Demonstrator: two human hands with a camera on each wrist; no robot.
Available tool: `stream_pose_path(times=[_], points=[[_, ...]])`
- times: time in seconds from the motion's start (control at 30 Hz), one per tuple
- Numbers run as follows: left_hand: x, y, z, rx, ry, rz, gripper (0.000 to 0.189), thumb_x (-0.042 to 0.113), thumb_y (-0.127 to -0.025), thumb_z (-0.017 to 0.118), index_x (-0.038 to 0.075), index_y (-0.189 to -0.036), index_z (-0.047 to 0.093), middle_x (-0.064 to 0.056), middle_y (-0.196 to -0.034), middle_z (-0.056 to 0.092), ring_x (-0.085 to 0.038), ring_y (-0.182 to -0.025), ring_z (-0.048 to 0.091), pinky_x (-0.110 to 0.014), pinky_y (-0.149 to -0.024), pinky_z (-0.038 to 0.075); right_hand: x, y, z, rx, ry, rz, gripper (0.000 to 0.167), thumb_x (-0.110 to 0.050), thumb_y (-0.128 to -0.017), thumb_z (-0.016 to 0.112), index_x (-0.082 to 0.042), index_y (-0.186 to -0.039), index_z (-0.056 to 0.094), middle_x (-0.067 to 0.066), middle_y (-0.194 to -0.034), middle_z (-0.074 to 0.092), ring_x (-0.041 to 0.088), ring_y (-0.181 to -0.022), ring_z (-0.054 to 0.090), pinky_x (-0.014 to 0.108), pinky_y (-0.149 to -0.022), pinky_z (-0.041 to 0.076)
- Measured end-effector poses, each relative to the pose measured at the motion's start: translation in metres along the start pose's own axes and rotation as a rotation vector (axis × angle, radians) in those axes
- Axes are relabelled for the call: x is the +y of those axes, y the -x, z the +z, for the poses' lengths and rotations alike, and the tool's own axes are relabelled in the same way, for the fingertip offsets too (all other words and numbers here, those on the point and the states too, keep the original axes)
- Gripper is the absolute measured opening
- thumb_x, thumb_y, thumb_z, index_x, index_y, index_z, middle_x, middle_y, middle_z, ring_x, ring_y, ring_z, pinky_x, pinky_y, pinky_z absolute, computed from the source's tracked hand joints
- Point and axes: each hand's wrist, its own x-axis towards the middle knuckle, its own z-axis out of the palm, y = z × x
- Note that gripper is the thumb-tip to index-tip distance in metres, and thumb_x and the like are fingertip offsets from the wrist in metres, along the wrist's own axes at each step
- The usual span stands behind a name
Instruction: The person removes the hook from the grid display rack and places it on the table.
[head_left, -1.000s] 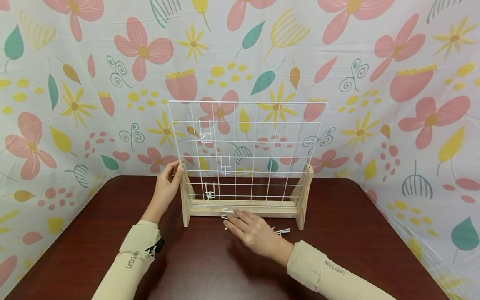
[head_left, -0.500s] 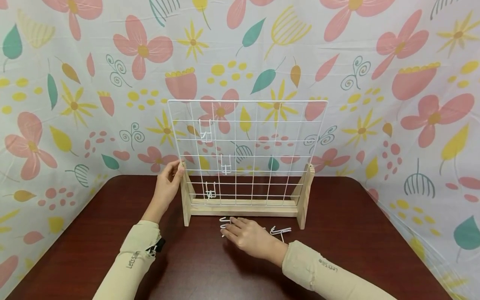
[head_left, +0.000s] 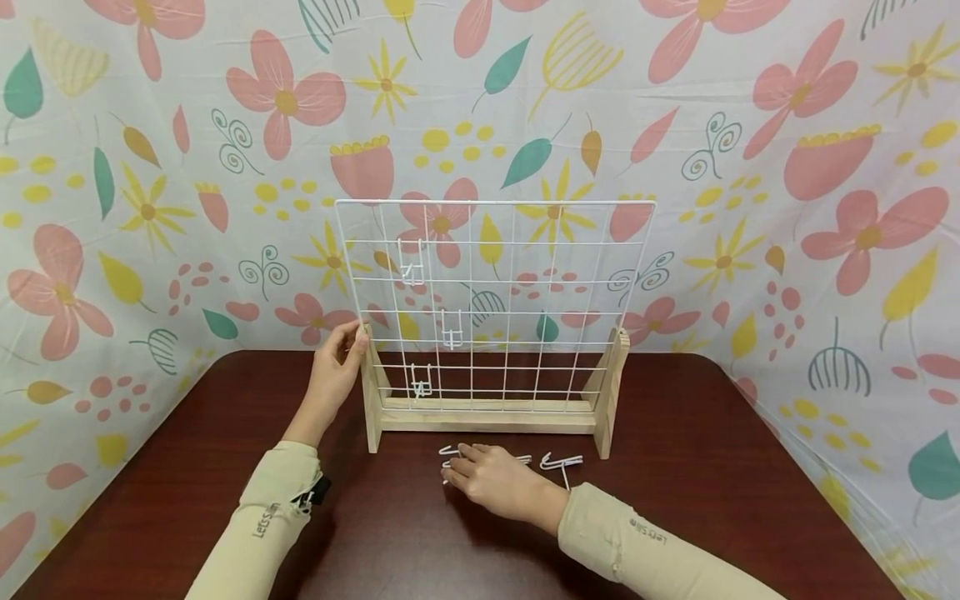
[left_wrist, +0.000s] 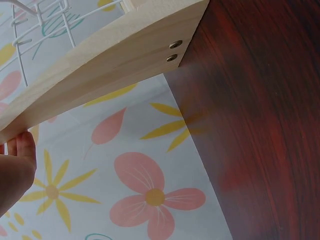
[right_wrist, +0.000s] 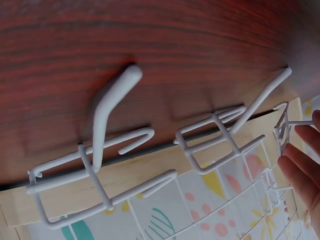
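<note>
- Hook [right_wrist: 286, 126], white wire: it sits at the fingertips of my right hand [head_left: 495, 483], lower middle of the head view, between me and the base bar [head_left: 487, 422]. Whether it touches the table [head_left: 420, 533] I cannot tell.
- In the last second my right hand has drawn it down the frame. Its bent ends overlapped the base bar; now they show below it, with dark tabletop between.
- My right fingers are bent around its prong and pinch it, as far as the right wrist view shows; part of that hand is cut off at the right edge.
- My hand's shift has also uncovered more of a loose hook [head_left: 524, 459] just right of my knuckles. Another hook [head_left: 561, 462] lies farther right, near the stand's right foot.
- My left hand has not moved: thumb in front, fingers behind, it grips the left upright [head_left: 370, 400] at its top, left of centre.
- On the grid panel [head_left: 508, 313], three hooks hang as before: upper hook [head_left: 412, 273], middle hook [head_left: 452, 335], lower hook [head_left: 422, 388].
- For the work, I judge this as handling the loose hooks at table level: the pinched one is farther from the wires, and the grid's count is unchanged.
</note>
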Motion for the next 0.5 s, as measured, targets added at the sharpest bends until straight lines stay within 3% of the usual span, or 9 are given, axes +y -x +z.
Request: stream_pose_path(times=[0.23, 0.5], points=[[-0.003, -0.002, -0.001, -0.016, -0.033, -0.04, 0.039, 0.008, -0.101, 0.049, -0.01, -0.135, 0.044, -0.022, -0.116, 0.052, -0.001, -0.093, 0.048, -0.011, -0.079, 0.04, -0.001, 0.001, 0.001, -0.023, 0.01, -0.006, 0.023, -0.022, -0.084, 0.065, -0.018, -0.105, 0.073, -0.003, -0.097, 0.069, 0.018, -0.095, 0.068, 0.026, -0.078, 0.054], [-0.032, -0.012, -0.002, 0.002, -0.012, -0.024, 0.041, 0.016, -0.101, 0.05, -0.003, -0.137, 0.046, -0.019, -0.117, 0.051, -0.003, -0.096, 0.049, -0.011, -0.083, 0.04, -0.002, 0.001, 0.003, -0.033, -0.003, 0.001, 0.023, -0.021, -0.083, 0.067, -0.018, -0.104, 0.073, -0.004, -0.098, 0.069, 0.019, -0.097, 0.068, 0.025, -0.078, 0.054]])
